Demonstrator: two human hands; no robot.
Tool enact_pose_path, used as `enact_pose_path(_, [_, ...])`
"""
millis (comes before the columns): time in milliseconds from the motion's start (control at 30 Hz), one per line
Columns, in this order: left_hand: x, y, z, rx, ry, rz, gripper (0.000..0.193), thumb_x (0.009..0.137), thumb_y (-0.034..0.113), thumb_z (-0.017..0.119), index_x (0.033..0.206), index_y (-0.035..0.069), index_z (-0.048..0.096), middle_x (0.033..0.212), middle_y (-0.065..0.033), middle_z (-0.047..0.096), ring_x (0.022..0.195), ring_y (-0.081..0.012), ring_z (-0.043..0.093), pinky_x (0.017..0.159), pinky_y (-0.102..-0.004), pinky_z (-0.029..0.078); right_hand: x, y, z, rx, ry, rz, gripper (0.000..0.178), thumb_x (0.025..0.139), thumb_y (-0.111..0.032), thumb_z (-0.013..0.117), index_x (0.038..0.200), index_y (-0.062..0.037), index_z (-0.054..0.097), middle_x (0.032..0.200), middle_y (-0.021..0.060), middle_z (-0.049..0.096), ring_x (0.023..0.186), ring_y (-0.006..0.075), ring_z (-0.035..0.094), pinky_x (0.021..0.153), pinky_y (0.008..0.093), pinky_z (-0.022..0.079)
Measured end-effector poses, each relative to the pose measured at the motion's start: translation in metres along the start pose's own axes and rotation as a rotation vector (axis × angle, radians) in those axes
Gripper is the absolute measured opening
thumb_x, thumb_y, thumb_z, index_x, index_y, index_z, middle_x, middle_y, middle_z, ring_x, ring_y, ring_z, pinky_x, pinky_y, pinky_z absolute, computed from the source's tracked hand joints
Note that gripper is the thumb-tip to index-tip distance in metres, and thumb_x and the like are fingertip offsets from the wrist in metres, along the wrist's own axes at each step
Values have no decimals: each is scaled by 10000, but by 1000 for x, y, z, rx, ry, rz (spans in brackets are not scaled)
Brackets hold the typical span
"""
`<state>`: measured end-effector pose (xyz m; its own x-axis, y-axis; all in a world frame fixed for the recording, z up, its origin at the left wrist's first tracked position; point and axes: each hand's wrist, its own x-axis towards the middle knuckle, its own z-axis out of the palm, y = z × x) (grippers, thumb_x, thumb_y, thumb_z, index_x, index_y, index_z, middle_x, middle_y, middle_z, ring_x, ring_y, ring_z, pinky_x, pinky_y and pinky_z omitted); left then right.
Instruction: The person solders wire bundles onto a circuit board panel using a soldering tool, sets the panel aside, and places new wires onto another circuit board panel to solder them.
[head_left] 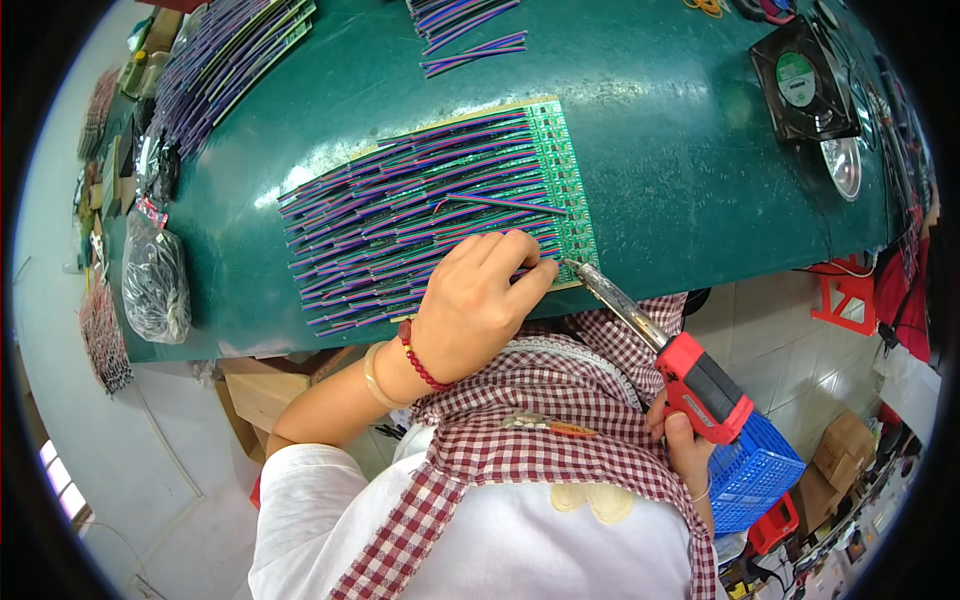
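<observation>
well to the left of my left hand [485, 288], a clear plastic bag [157, 285] sits near the edge of the green table [680, 150]. far ahead and to the right of both hands is a square black fan [805, 100], with a shiny rounded thing [842, 168] beside it, perhaps glass, though my view bends there. right of my right hand [688, 452] i see a blue basket [757, 475], then a brown carton [842, 450]; farther ahead, a red stool [848, 302] on the tiled floor [755, 340].

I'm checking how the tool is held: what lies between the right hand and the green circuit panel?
A soldering iron, handle in the right hand, metal tip at the green circuit panel, as the head view shows.
</observation>
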<state>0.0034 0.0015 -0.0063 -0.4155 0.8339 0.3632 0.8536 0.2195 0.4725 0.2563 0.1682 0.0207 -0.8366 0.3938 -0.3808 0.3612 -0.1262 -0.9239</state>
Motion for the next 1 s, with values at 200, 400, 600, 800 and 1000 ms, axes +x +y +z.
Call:
enact_pose_path(200, [0,1,-1,17,-19,-1,215,680,16,660,894,45,666,848,-64,573,733,-219,582,625,-333,466,-5,2,6,163,92,-10,243,899,-211,602,874,29,573,712,74,580,630,142,530,575,284,440])
enact_pose_path(400, [-1,1,0,27,-16,1,223,674,18,660,895,47,669,843,-62,568,720,-216,572,615,-329,455,-2,0,4,11,64,-7,269,902,-234,596,840,27,581,695,74,576,614,145,527,564,285,440])
enact_pose_path(600, [0,1,-1,27,-18,6,218,674,16,657,889,47,670,845,-61,567,710,-213,566,606,-325,444,-4,0,6,62,95,-32,273,885,-236,622,835,30,588,691,77,584,610,148,538,561,288,447])
enact_pose_path(800, [0,3,-1,37,-23,6,214,676,19,656,888,44,672,845,-61,568,708,-213,565,609,-324,444,-4,1,3,-61,53,-16,324,898,-292,614,846,26,588,694,74,579,613,145,534,561,284,440])
enact_pose_path(1000, [0,5,-1,54,-18,10,213,679,21,650,890,40,674,856,-63,575,705,-215,563,613,-329,445,-8,0,4,51,63,20,303,894,-272,616,832,23,581,716,77,581,621,145,534,568,281,444])
